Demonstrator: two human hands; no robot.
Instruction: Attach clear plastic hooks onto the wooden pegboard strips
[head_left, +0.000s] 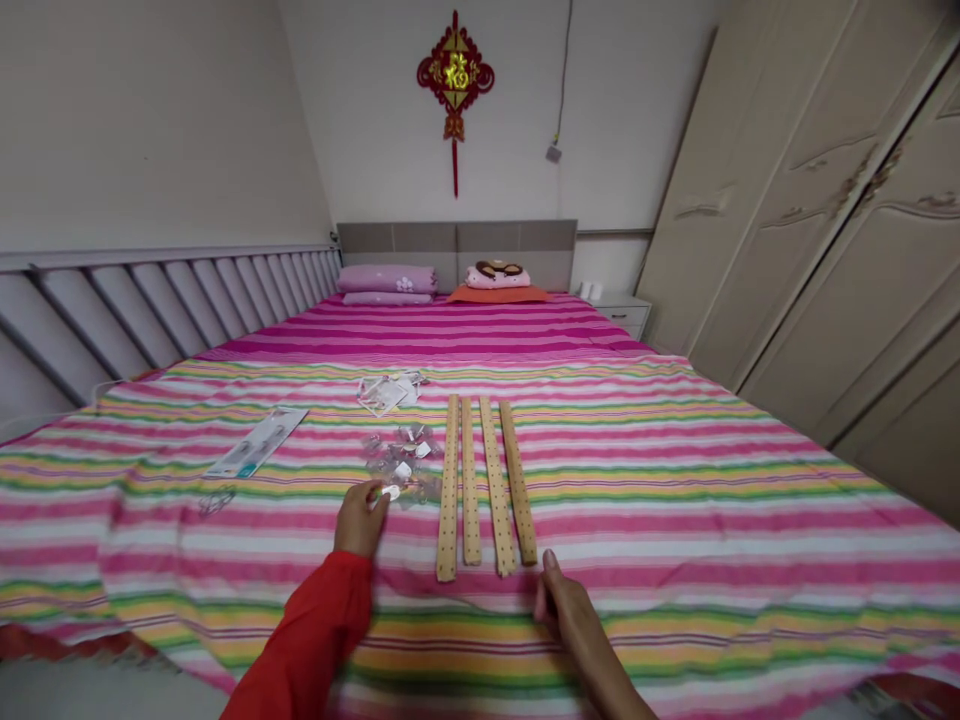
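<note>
In the head view, the left hand (pixel 360 518) is at the near edge of a pile of clear packets (pixel 385 465) on a striped bed (pixel 675 480); whether its fingertips pinch one, I cannot tell. The right hand (pixel 564 602), loosely curled with nothing visible held, is just beside four tan strips (pixel 448 500). The packets look light, limp, slippery, easiest by an edge; the strips seem stiff, best held mid-length.

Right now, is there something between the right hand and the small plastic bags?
Yes, four wooden strips lie on the bed between the right hand and the plastic bags. Reaching over seems possible.
</note>
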